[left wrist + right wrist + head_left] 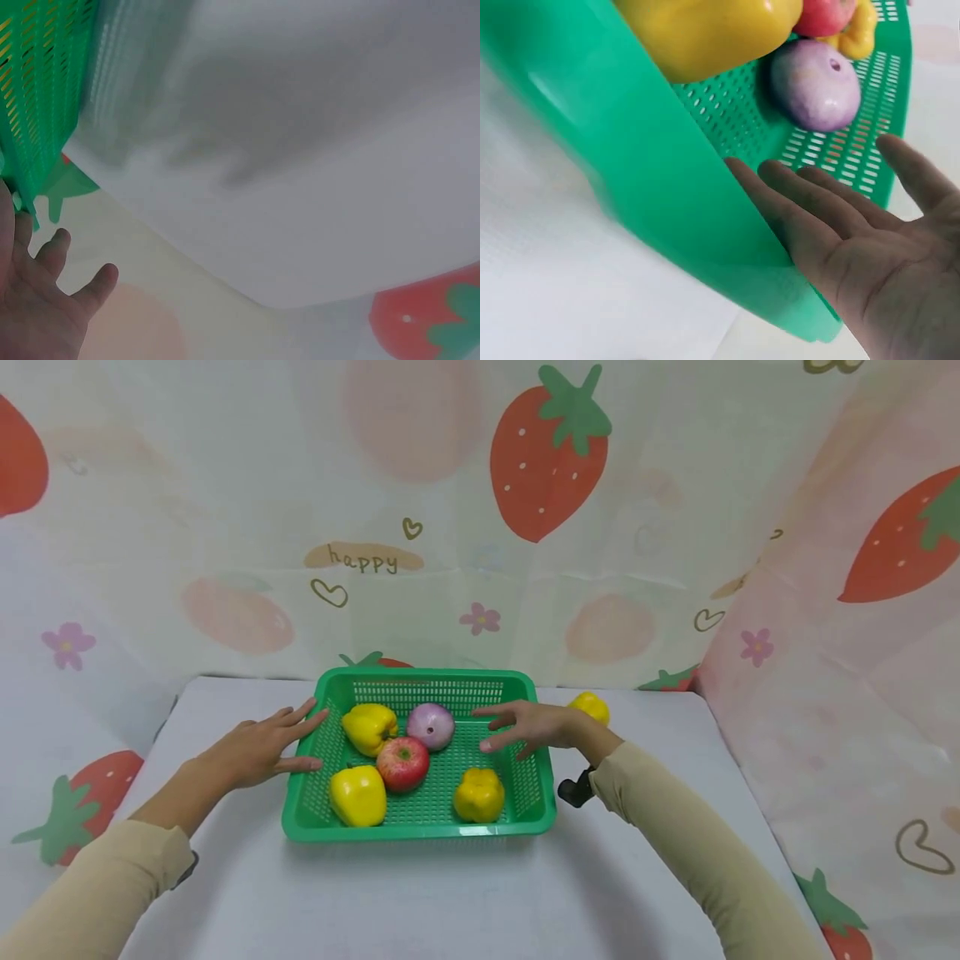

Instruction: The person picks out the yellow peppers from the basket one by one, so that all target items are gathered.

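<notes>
A green plastic basket stands on the table. In its left half lie two yellow bell peppers, a red apple and a round purple vegetable, perhaps an eggplant. Another yellow bell pepper sits toward the basket's front right. My left hand is at the basket's left rim, fingers spread and holding nothing. Over the right rim reaches my right hand, its fingers loosely extended inside the basket; the right wrist view shows nothing in that palm.
Beyond my right wrist, outside the basket, is one more yellow pepper, partly hidden. A white cloth covers the table. A strawberry-print curtain hangs behind and along the sides.
</notes>
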`<state>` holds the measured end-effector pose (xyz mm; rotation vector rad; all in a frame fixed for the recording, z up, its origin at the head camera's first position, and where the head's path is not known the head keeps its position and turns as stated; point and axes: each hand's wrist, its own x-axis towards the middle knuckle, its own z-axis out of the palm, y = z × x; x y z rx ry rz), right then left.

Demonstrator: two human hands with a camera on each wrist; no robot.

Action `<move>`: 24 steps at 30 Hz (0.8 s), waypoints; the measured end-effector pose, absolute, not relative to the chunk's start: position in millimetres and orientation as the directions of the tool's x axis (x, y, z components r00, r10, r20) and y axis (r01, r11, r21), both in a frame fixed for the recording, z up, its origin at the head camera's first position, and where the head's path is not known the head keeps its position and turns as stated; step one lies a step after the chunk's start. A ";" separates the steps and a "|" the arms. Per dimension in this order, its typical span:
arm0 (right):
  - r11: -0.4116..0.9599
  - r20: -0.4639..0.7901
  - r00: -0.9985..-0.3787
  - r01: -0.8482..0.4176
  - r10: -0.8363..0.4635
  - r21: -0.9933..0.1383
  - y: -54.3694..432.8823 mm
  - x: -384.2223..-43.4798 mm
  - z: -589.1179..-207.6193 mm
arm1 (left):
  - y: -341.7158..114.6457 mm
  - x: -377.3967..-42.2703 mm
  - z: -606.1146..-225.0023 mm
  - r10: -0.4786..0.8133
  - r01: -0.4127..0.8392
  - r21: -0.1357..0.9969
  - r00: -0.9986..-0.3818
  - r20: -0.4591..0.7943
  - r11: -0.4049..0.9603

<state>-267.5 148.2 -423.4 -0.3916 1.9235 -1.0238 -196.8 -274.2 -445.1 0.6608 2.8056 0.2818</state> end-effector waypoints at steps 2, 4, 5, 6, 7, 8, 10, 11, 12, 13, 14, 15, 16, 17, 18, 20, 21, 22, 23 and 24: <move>0.620 -0.580 -0.531 0.126 -0.617 -0.775 147.1 -268.0 -425.0 | -273.8 -196.9 -444.9 0.459 0.411 0.242 -0.868 -0.192 0.879; 0.641 -0.597 -0.507 0.107 -0.622 -0.760 145.8 -268.7 -425.8 | -273.4 -196.8 -444.2 0.457 0.409 0.242 -0.869 -0.191 0.880; 0.652 -0.605 -0.495 0.097 -0.624 -0.752 145.1 -269.0 -426.1 | -273.1 -196.7 -443.8 0.455 0.408 0.242 -0.870 -0.192 0.881; 0.662 -0.612 -0.481 0.084 -0.627 -0.745 144.2 -269.3 -426.5 | -272.9 -196.5 -443.5 0.454 0.406 0.241 -0.870 -0.192 0.881; 0.675 -0.622 -0.467 0.071 -0.628 -0.734 143.1 -269.7 -426.7 | -272.8 -196.2 -442.9 0.453 0.405 0.242 -0.871 -0.192 0.882; 0.685 -0.631 -0.453 0.059 -0.630 -0.726 141.7 -269.9 -427.0 | -272.8 -196.0 -442.8 0.451 0.403 0.242 -0.871 -0.193 0.883; 0.703 -0.649 -0.427 0.044 -0.629 -0.710 139.0 -270.0 -427.5 | -272.5 -195.6 -442.7 0.449 0.401 0.241 -0.872 -0.195 0.884; 0.709 -0.657 -0.420 0.044 -0.626 -0.704 137.7 -269.8 -428.1 | -272.3 -195.6 -442.5 0.448 0.400 0.241 -0.872 -0.196 0.884; 0.715 -0.664 -0.414 0.045 -0.622 -0.698 136.4 -269.4 -428.2 | -272.2 -195.6 -442.5 0.448 0.401 0.240 -0.872 -0.196 0.884; 0.721 -0.671 -0.410 0.046 -0.618 -0.692 135.3 -269.1 -428.8 | -272.0 -195.7 -442.5 0.448 0.400 0.240 -0.872 -0.196 0.884; 0.727 -0.677 -0.407 0.044 -0.614 -0.685 134.1 -268.8 -429.7 | -272.0 -195.7 -442.4 0.448 0.401 0.239 -0.872 -0.195 0.884; 0.734 -0.683 -0.405 0.042 -0.608 -0.678 132.9 -268.2 -430.3 | -271.9 -195.7 -442.4 0.449 0.402 0.238 -0.872 -0.193 0.884; 0.741 -0.691 -0.400 0.041 -0.603 -0.670 131.5 -267.8 -431.5 | -271.9 -195.8 -442.4 0.450 0.403 0.239 -0.872 -0.192 0.884; 0.750 -0.699 -0.394 0.037 -0.597 -0.661 130.0 -267.4 -432.7 | -271.8 -195.8 -442.3 0.450 0.404 0.239 -0.872 -0.190 0.883; 0.758 -0.708 -0.384 0.030 -0.593 -0.651 128.4 -267.1 -434.0 | -271.8 -195.9 -442.4 0.452 0.405 0.238 -0.872 -0.189 0.883; 0.776 -0.726 -0.360 0.008 -0.586 -0.630 124.8 -266.7 -437.3 | -271.9 -195.9 -442.6 0.452 0.407 0.237 -0.872 -0.189 0.882; 0.784 -0.735 -0.349 0.001 -0.581 -0.621 122.9 -266.4 -438.7 | -271.9 -195.9 -442.9 0.452 0.407 0.234 -0.872 -0.190 0.883; 0.792 -0.744 -0.340 -0.005 -0.575 -0.610 121.3 -266.6 -440.3 | -271.7 -196.0 -442.9 0.452 0.407 0.236 -0.871 -0.190 0.883; 0.799 -0.752 -0.330 -0.015 -0.571 -0.601 119.7 -266.4 -441.8 | -271.6 -196.1 -443.2 0.452 0.407 0.235 -0.871 -0.191 0.883; 0.806 -0.760 -0.319 -0.021 -0.567 -0.592 118.4 -266.3 -443.1 | -271.3 -196.1 -443.3 0.453 0.407 0.235 -0.871 -0.192 0.883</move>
